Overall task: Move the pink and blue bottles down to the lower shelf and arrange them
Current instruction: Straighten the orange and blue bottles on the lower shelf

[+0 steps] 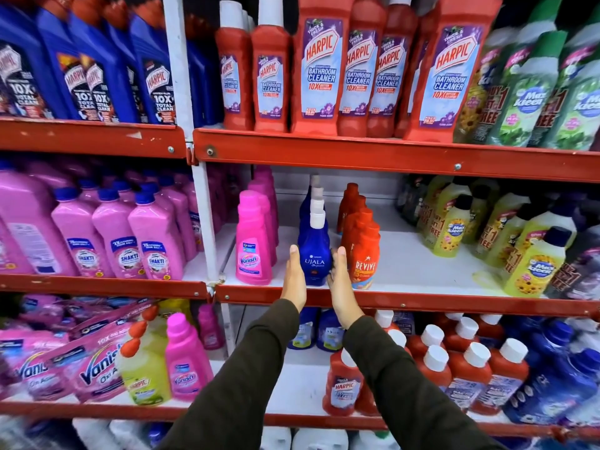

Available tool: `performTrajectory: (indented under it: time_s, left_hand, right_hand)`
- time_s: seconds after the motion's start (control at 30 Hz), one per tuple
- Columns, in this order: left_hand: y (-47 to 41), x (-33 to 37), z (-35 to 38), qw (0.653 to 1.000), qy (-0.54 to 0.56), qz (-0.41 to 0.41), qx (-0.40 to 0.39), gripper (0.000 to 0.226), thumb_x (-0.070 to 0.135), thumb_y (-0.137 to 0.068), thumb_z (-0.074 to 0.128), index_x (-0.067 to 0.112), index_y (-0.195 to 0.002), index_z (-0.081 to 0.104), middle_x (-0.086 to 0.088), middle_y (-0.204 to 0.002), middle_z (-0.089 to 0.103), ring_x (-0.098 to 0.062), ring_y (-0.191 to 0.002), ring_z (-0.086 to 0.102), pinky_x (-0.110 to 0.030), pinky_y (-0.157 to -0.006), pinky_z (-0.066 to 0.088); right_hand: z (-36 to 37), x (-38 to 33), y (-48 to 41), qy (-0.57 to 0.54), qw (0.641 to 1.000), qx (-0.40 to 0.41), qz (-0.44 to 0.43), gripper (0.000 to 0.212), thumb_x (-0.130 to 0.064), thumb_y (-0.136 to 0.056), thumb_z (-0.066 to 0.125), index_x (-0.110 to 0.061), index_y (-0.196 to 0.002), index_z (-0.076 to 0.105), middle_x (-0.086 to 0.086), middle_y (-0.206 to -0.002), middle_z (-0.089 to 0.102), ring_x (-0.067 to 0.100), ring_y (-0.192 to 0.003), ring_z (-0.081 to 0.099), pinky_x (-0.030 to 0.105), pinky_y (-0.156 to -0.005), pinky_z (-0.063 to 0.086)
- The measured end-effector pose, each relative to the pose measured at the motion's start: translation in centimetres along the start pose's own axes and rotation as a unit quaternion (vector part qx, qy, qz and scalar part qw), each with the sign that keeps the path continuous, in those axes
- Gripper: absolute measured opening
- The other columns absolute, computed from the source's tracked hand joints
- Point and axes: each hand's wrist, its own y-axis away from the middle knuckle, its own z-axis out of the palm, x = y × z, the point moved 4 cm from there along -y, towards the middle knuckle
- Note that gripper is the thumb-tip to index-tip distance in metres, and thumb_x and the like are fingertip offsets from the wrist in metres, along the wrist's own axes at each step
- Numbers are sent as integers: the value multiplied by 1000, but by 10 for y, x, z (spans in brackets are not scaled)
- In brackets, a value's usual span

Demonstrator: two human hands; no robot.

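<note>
On the middle shelf (406, 298) a row of blue Ujala bottles (313, 254) with white caps runs front to back. A row of pink Vanish bottles (252, 241) stands to its left. My left hand (293, 276) lies flat against the left side of the front blue bottle. My right hand (339, 280) presses its right side, fingers straight. The bottle stands upright on the shelf between both palms. On the lower shelf (292, 381) stand a pink Vanish bottle (185, 362) and some blue bottles (306, 329) at the back.
Orange Revive bottles (363, 251) stand close right of my right hand. Yellow-green Max Kleen bottles (532, 264) fill the middle shelf's right end, with white shelf between. On the lower shelf, red Harpic bottles (344, 384) crowd the right and a yellow-green Harpic bottle (143, 375) stands left.
</note>
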Motion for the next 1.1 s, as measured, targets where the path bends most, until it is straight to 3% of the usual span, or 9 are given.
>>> performTrajectory:
  time_s: [0.2,0.27,0.37,0.57,0.67,0.77,0.87,1.0,1.1]
  left_hand:
    - [3,1,-3,998,-41,39,14,65,54,-107,19,18,-160,31,-7,-162,40,-22,-149,37,-46,-127,27]
    - [6,2,-8,989,-100,103,42,59,48,-109,20,22,-162,25,1,-168,29,-12,-152,28,-34,-127,22]
    - [15,7,-18,965,-158,190,83,51,45,-110,24,28,-158,33,12,-159,36,3,-141,31,-15,-115,27]
    - [31,19,-62,912,-170,302,221,46,35,-105,30,17,-144,48,-1,-145,45,-10,-134,43,-29,-112,34]
    - [21,25,-93,922,-110,256,269,51,36,-108,29,12,-152,39,-10,-156,34,-19,-143,37,-38,-117,35]
    - [-4,20,-117,963,-89,130,217,57,40,-111,22,13,-162,25,-10,-169,23,-24,-155,25,-45,-128,21]
    - [-19,19,-125,988,-43,60,133,63,46,-110,19,9,-159,32,-16,-162,39,-27,-151,37,-48,-127,26]
    - [-22,21,-127,992,-47,56,101,64,50,-109,20,10,-155,41,-17,-148,55,-27,-137,53,-47,-120,39]
    - [-23,19,-129,992,-55,62,100,61,48,-109,22,11,-154,42,-16,-147,56,-27,-136,55,-46,-118,41]
  right_hand:
    - [0,-7,9,9,998,43,-41,33,-51,-106,31,-39,-118,59,-23,-106,75,-10,-99,70,8,-73,55]
    - [-2,-7,15,18,994,79,-72,32,-46,-107,32,-37,-127,56,-25,-117,66,-18,-103,64,3,-76,51]
    - [1,-9,28,59,984,119,-120,47,-50,-105,30,-27,-141,50,-27,-127,51,-29,-110,50,-4,-83,43]
    - [45,-3,36,72,986,41,-143,62,-67,-92,34,-29,-135,57,-7,-142,56,12,-133,52,30,-111,43]
    - [75,2,28,66,997,-16,-42,62,-59,-103,24,-25,-153,38,0,-162,37,17,-149,36,38,-125,26]
    - [98,6,20,56,996,-59,22,71,-59,-103,12,-17,-160,20,4,-167,25,14,-150,32,27,-120,25]
    - [109,12,16,66,993,-89,45,74,-59,-102,6,-14,-159,22,5,-163,33,-5,-122,48,3,-95,38]
    - [111,16,14,69,990,-103,65,75,-60,-102,4,-16,-160,19,4,-166,29,2,-131,37,15,-102,28]
    - [111,16,14,82,988,-110,64,73,-60,-102,5,-18,-159,21,-3,-157,37,-1,-125,38,12,-98,30]
